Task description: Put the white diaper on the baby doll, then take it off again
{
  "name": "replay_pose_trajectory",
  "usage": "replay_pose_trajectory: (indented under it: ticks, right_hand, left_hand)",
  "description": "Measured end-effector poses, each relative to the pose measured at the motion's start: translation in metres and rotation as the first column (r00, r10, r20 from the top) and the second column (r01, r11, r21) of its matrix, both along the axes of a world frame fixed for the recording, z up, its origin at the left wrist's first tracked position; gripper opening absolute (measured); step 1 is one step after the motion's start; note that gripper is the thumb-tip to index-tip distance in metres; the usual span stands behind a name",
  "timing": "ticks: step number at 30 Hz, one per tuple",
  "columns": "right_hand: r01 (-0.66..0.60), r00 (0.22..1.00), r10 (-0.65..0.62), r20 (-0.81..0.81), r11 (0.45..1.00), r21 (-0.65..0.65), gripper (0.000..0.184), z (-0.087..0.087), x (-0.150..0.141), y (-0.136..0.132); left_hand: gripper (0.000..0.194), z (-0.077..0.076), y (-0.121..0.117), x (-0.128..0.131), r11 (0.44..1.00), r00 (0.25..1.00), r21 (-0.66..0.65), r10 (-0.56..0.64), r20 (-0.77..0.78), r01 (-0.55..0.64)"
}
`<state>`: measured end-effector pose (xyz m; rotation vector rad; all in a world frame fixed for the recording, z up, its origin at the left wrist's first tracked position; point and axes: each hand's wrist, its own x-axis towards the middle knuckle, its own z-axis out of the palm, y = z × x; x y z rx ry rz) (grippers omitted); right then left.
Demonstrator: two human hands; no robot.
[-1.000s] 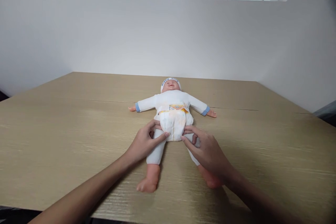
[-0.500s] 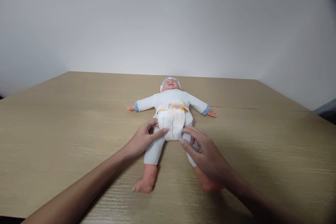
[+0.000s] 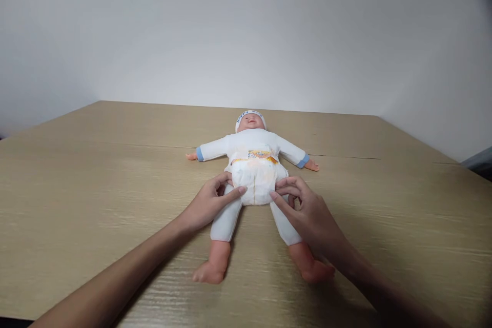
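A baby doll (image 3: 251, 139) in a white outfit with blue cuffs lies on its back, head away from me, arms and legs spread. Round its hips is a white diaper (image 3: 254, 182) with an orange printed band at the waist. My left hand (image 3: 215, 197) pinches the diaper's left edge at the leg opening, thumb on top and fingers tucked behind. At the opposite edge, my right hand (image 3: 303, 205) has its thumb and fingers closed on the diaper's side. The fingertips of both hands are partly hidden by the diaper and the doll's legs.
The doll lies on a wood-grain table (image 3: 115, 179) with a thin seam across it. A pale partition (image 3: 230, 46) rises behind the table and along its right side.
My right hand has moved a little to the right, and the diaper's right edge is spread wider. More of the doll's right-side leg shows. My left hand has stayed in place.
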<state>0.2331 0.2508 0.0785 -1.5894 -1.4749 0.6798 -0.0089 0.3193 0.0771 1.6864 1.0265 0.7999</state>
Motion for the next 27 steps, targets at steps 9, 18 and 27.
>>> replay_pose_trajectory:
  ticks: [9, 18, 27]
  right_hand:
    - [-0.074, 0.984, 0.064, 0.167, 0.996, 0.053, 0.03, -0.002, 0.001, 0.002]
    - [-0.073, 0.993, 0.066, 0.094, 0.995, 0.074, 0.033, -0.013, 0.004, 0.008]
    - [-0.097, 0.951, -0.023, 0.31, 0.925, 0.367, 0.02, -0.018, 0.004, 0.006]
  left_hand:
    - [0.038, 0.003, -0.002, 0.002, 1.0, 1.0, 0.01, 0.002, 0.012, -0.002]
    - [0.042, -0.009, 0.004, 0.002, 0.998, 0.999, 0.062, 0.023, 0.032, -0.025]
    - [0.045, -0.022, 0.005, 0.008, 0.972, 0.986, 0.167, 0.153, 0.07, -0.162]
